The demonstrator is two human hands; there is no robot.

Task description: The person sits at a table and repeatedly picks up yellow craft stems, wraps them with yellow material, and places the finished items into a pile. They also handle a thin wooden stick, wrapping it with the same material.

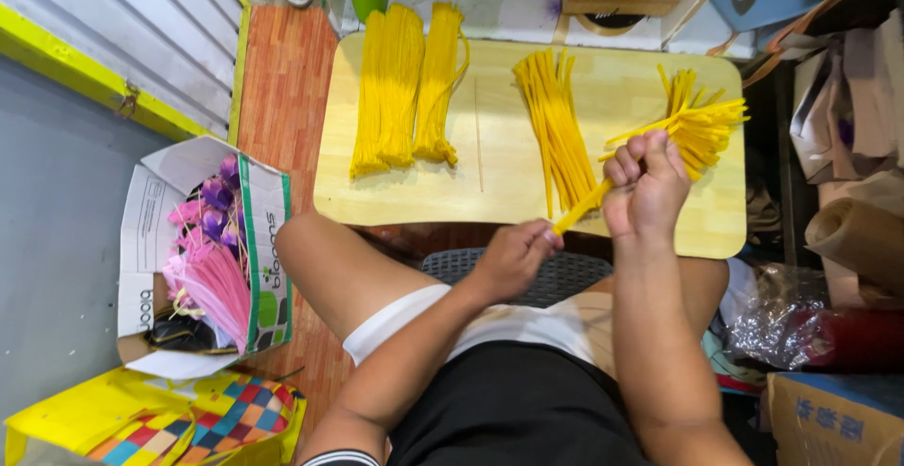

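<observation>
the right hand [646,186] grips a fanned bundle of yellow fuzzy craft stems [692,127] above the pale wooden table [490,193]; the left hand [513,257] pinches its lower end. three sorted yellow stem piles [405,85] lie finished, seemingly.

Clutter around a pale wooden desk [490,193]

An open cardboard box [268,240] of pink and purple strands sits left on the floor, a chequered bag [217,419] below it, paper rolls [857,231] at right.
</observation>
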